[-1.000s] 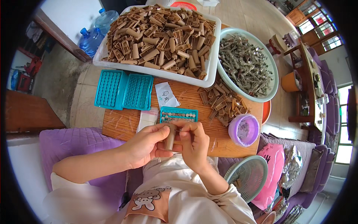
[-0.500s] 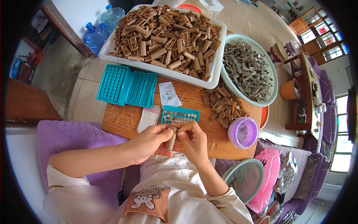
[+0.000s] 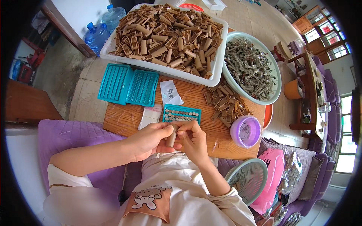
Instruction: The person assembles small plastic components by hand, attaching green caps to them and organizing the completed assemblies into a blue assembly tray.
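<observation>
Between both hands, over the near edge of the wooden table (image 3: pixel 124 122), is a tan half-round plastic casing (image 3: pixel 171 140). My left hand (image 3: pixel 149 139) grips it with the thumb near its upper end. The thumb and forefinger of my right hand (image 3: pixel 192 139) pinch at that same upper end; any small part there is hidden by the fingers. Just beyond my fingertips sits a teal tray (image 3: pixel 199 117) holding rows of small round silvery pieces (image 3: pixel 183 115). A loose pile of similar casings (image 3: pixel 226 103) lies to the right of it.
A white bin (image 3: pixel 218 71) heaped with casings stands at the back. Right of it is a pale green basin (image 3: pixel 278 75) of wrapped parts. A purple tub (image 3: pixel 235 135) is at the table's right edge, teal trays (image 3: pixel 128 84) at left, a green basket (image 3: pixel 260 180) below right.
Both hands, with the casing between them, have shifted up slightly. The left hand's lower fingers have curled closer beneath the casing.
</observation>
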The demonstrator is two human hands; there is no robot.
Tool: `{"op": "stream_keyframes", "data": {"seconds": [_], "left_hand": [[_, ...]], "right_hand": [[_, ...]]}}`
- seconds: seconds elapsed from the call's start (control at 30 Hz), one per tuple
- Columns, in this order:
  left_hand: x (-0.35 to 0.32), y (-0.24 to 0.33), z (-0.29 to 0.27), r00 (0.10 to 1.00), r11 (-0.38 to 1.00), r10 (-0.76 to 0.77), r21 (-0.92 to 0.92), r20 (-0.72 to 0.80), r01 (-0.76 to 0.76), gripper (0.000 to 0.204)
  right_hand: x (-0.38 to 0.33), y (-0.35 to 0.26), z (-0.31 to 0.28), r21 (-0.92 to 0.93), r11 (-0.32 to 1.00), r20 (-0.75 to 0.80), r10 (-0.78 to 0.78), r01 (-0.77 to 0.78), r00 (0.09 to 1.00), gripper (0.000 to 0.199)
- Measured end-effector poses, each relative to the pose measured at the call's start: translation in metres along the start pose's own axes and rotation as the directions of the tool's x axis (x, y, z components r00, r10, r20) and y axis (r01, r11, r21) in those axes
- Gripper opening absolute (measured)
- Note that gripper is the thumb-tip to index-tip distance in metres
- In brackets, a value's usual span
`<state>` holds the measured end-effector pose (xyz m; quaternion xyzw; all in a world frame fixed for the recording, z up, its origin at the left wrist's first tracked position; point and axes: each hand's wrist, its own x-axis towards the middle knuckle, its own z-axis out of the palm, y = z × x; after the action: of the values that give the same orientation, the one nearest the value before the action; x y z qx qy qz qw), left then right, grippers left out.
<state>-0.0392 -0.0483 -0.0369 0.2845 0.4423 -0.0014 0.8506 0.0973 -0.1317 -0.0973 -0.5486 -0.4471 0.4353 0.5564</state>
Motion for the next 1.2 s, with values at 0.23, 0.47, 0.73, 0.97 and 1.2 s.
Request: {"op": "stream_keyframes", "data": {"seconds": [0.23, 0.47, 0.73, 0.97, 1.2], "left_hand": [[-0.006, 0.008, -0.001, 0.999, 0.996, 0.038, -0.088, 0.034, -0.035, 0.025], [-0.004, 0.01, -0.003, 0.998, 0.998, 0.052, -0.022, -0.023, -0.052, 0.027], [-0.024, 0.032, 0.014, 0.956, 0.946, 0.019, 0.304, 0.291, -0.112, 0.038], [-0.007, 0.053, 0.002, 0.923, 0.873, 0.375, 0.303, 0.084, -0.382, 0.037], [0.098, 0.154, -0.037, 0.48, -0.147, 0.853, 0.977, 0.205, -0.157, 0.034]], "right_hand": [[0.009, -0.011, 0.004, -0.097, 0.992, -0.041, -0.09, 0.085, 0.995, 0.007], [0.01, -0.015, 0.008, -0.248, 0.958, -0.038, -0.16, 0.146, 0.986, 0.008], [0.002, -0.05, -0.021, -0.265, 0.851, 0.137, -0.432, 0.453, 0.892, 0.034], [-0.051, -0.087, -0.132, -0.717, 0.692, -0.2, -0.315, 0.08, 0.928, 0.016], [-0.146, -0.055, -0.257, -0.837, 0.342, -0.221, 0.502, -0.427, 0.836, 0.015]]}}
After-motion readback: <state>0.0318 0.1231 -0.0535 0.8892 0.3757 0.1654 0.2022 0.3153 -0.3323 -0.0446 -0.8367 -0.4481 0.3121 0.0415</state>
